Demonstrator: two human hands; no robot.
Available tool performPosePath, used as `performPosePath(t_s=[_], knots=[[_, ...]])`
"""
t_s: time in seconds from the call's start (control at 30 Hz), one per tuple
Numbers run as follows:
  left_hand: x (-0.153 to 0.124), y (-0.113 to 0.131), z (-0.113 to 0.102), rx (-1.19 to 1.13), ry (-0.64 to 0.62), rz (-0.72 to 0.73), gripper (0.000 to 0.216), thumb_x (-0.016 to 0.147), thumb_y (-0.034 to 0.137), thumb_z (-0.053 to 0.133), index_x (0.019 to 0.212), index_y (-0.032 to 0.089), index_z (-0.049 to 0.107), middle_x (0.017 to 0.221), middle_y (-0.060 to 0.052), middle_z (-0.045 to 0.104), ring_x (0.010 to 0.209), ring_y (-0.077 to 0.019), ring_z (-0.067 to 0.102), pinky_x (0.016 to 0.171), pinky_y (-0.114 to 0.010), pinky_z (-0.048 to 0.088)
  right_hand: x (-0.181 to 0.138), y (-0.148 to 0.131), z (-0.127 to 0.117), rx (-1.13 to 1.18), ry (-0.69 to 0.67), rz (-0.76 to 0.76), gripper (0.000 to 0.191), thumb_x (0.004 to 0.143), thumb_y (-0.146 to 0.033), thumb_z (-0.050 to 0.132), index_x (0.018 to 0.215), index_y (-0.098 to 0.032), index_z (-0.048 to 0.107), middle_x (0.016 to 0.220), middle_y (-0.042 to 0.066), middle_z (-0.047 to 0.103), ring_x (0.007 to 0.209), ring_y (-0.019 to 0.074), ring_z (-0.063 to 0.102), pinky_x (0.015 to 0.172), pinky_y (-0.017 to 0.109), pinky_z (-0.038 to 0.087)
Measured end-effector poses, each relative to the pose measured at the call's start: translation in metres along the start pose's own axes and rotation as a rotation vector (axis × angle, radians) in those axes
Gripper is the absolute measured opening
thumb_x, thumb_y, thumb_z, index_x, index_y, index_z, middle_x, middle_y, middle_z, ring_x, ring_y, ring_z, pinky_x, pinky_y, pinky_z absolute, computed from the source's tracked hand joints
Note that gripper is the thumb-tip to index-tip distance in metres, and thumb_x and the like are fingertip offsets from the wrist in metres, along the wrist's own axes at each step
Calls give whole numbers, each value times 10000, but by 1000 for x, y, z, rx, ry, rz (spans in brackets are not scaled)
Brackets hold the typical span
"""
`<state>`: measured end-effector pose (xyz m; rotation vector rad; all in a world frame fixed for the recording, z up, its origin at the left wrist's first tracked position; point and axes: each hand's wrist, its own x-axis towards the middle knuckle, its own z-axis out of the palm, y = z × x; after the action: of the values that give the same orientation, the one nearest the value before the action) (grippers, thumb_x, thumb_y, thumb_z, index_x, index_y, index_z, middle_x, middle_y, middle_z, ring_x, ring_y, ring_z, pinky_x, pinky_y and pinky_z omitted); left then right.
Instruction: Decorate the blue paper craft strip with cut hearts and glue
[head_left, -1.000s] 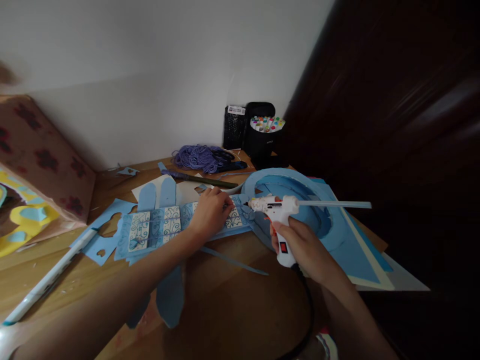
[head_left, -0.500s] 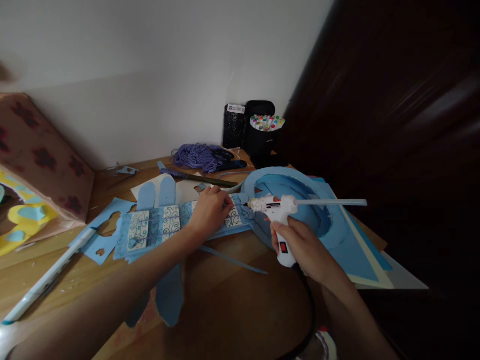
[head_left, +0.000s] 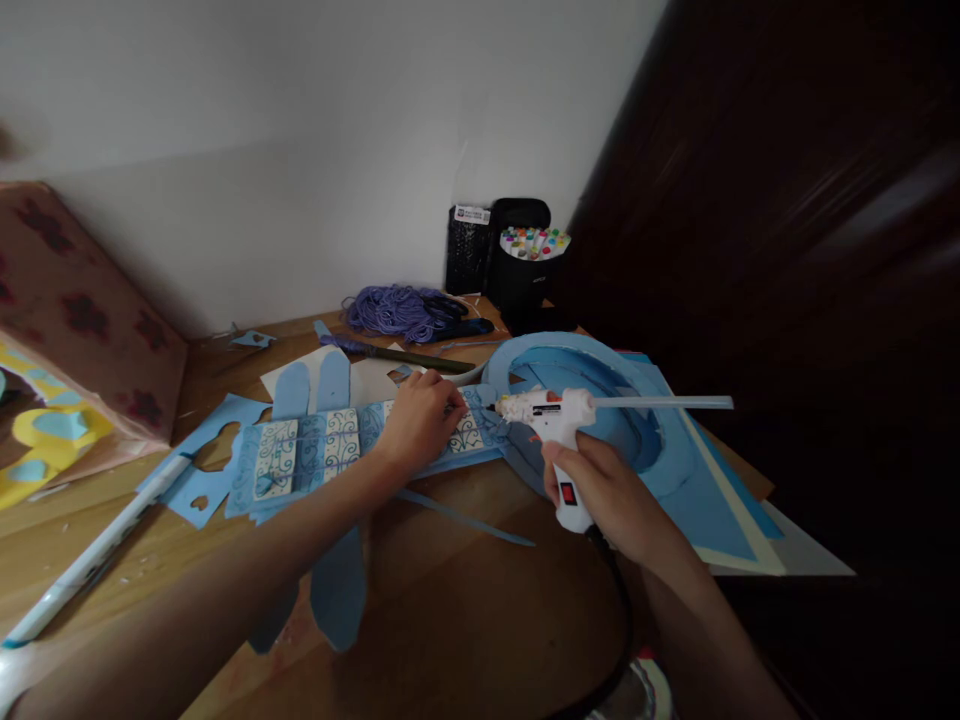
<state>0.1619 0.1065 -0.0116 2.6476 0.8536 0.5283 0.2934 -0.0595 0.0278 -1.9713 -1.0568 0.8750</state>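
My right hand (head_left: 600,490) is wrapped round the handle of a white hot glue gun (head_left: 574,412), a long glue stick jutting from its back. Its nozzle points left, at the right end of a blue strip (head_left: 306,455) patterned with blue and white panels of dark swirls. Thin purple lines run along that strip. My left hand (head_left: 421,420) rests on the strip, fingertips pinched together close to the nozzle; what they pinch is too small to make out. Blue rounded tabs (head_left: 339,590) stick out from under the strip. Behind the glue gun lies a blue ring-shaped piece (head_left: 570,350).
Purple yarn (head_left: 394,312) and a black case of markers (head_left: 529,260) stand by the wall. A white marker (head_left: 97,550) and blue cut-out scraps (head_left: 199,500) lie left, near a floral box (head_left: 97,310). Sheets (head_left: 720,520) are stacked right. The gun's black cord (head_left: 622,620) trails toward me.
Almost nothing differs. Both hands and the glue gun hold the same place on the strip; the whole view has shifted very slightly.
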Motion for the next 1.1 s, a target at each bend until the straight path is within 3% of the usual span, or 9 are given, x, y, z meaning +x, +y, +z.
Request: performPosePath(t_s=[0.23, 0.43, 1.1], knots=[[0, 0, 1, 13, 3, 3, 78, 832, 218, 610, 810, 182, 677, 882, -61, 623, 904, -231, 545, 823, -352, 432, 2, 6, 0, -24, 17, -15, 394, 887, -421, 381, 558, -213, 439, 553, 4, 527, 574, 164, 527, 586, 294, 391], [1, -1, 0, 8, 1, 6, 83, 831, 220, 615, 816, 170, 680, 888, -71, 625, 906, -239, 543, 819, -356, 430, 3, 12, 0, -11, 60, 10, 320, 878, -434, 403, 703, -200, 534, 604, -10, 568, 581, 162, 535, 567, 284, 391], [2, 0, -2, 18, -26, 7, 83, 830, 215, 608, 831, 166, 676, 892, -74, 625, 913, -242, 553, 829, -364, 434, 5, 12, -1, 23, 27, 14, 326, 867, -410, 421, 641, -195, 519, 578, -4, 566, 569, 156, 543, 553, 273, 398]])
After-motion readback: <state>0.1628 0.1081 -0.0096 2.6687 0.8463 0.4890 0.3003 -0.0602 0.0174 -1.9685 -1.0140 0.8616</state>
